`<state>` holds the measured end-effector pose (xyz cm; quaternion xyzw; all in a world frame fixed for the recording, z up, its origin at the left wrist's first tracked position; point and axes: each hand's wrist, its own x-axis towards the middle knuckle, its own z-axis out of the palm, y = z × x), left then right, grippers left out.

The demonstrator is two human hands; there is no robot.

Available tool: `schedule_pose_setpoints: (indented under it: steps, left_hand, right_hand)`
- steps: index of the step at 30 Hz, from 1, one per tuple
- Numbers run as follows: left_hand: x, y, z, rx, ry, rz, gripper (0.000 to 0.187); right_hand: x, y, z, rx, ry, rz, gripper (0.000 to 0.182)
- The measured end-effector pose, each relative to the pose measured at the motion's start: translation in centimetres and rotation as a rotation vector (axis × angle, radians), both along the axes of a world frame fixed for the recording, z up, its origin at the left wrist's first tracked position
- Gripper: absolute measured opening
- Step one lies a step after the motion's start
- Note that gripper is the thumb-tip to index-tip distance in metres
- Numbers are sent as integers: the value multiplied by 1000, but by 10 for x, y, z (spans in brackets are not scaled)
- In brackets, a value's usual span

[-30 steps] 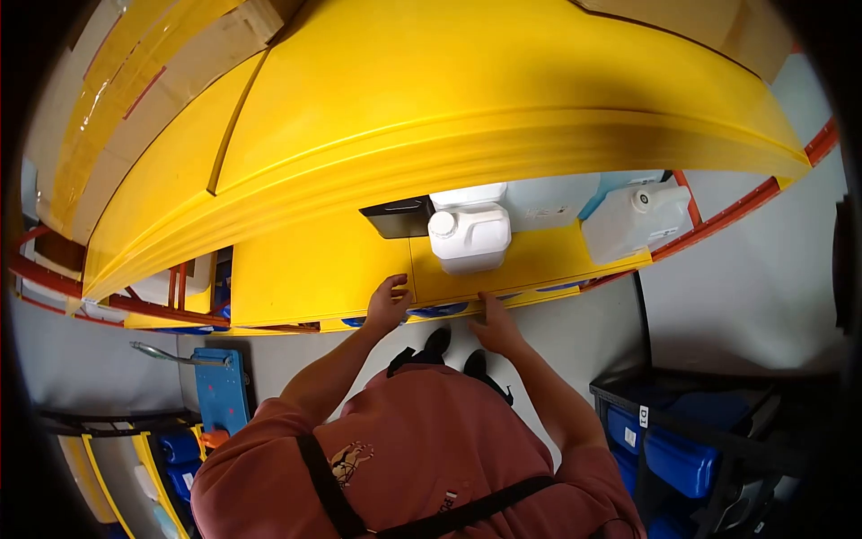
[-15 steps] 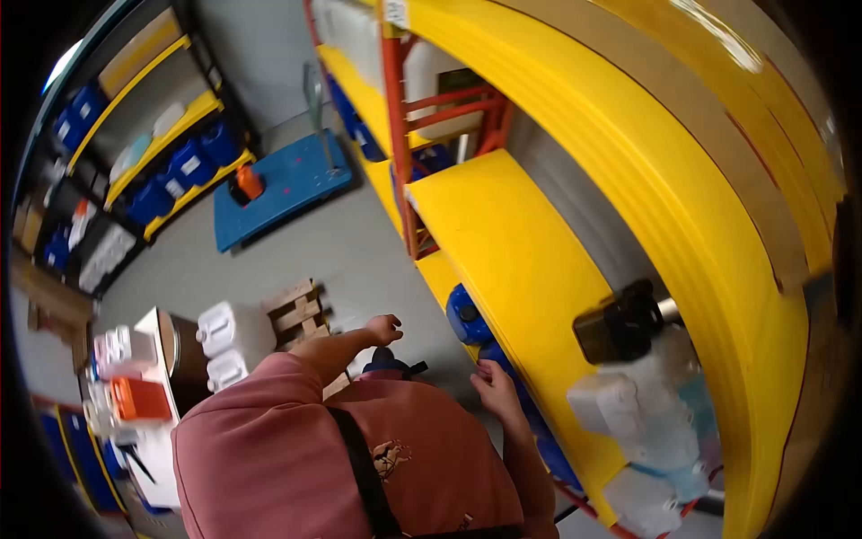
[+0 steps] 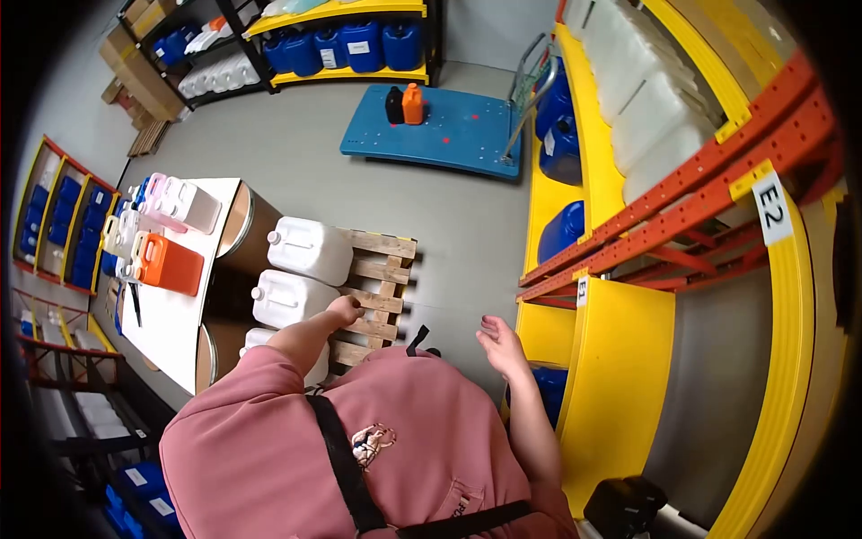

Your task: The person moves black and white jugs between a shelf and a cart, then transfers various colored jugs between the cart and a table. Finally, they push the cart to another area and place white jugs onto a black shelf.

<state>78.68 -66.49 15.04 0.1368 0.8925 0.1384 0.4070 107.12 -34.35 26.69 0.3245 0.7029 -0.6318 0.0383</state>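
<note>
My left hand hangs over the wooden pallet, its fingers curled in and nothing visible in them. Close beside it stand white plastic jerrycans; the nearest one is partly hidden behind my forearm. My right hand is held out over the floor with fingers apart and holds nothing. It is nearest to the yellow shelf of the rack on my right, without visible contact. Blue drums sit low on that rack, partly behind my right forearm.
A blue platform trolley ahead carries an orange bottle and a black bottle. Left, a white table bears an orange jerrycan and other containers. Red rack beams cross at right. Blue jerrycans line the back shelf.
My view has swung to the right and levelled, bringing the trolley and pallet nearer the middle. My left hand now appears over the pallet; my right hand's fingers have spread.
</note>
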Motion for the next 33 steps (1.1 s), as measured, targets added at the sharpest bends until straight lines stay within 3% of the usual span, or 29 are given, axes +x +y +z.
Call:
schedule_pose_setpoints:
  steps: [5,9,15,16,20,22,24,26,29,31,33]
  left_hand:
    - [-35,-4,-7,127,21,275,50]
    - [-43,10,-22,84,-26,427,50]
    - [-83,53,-37,46,-51,628,55]
    - [-89,68,-22,92,-84,789,54]
    - [-117,118,-29,156,34,897,54]
    - [-125,147,-21,250,42,1015,51]
    - [-130,167,-45,307,16,1067,51]
    - [-137,181,-50,278,24,1037,46]
    - [-154,184,-67,178,-116,1014,39]
    - [-169,180,-75,114,-187,983,41]
    - [-189,178,-69,49,-56,1105,45]
  right_hand:
    - [-106,53,-15,-35,59,98,51]
    - [-184,109,-38,-128,23,147,51]
    - [-329,262,-62,19,10,219,56]
    - [-355,294,-69,44,54,209,56]
    - [-469,404,-40,184,106,128,54]
    - [-519,459,-37,332,188,134,55]
    - [-568,506,-20,514,134,147,61]
    - [-611,551,-13,1024,88,186,69]
    - [-659,605,-4,1278,-46,187,73]
    - [-680,632,-5,1287,-105,136,74]
    - [-697,652,-3,1290,-268,58,76]
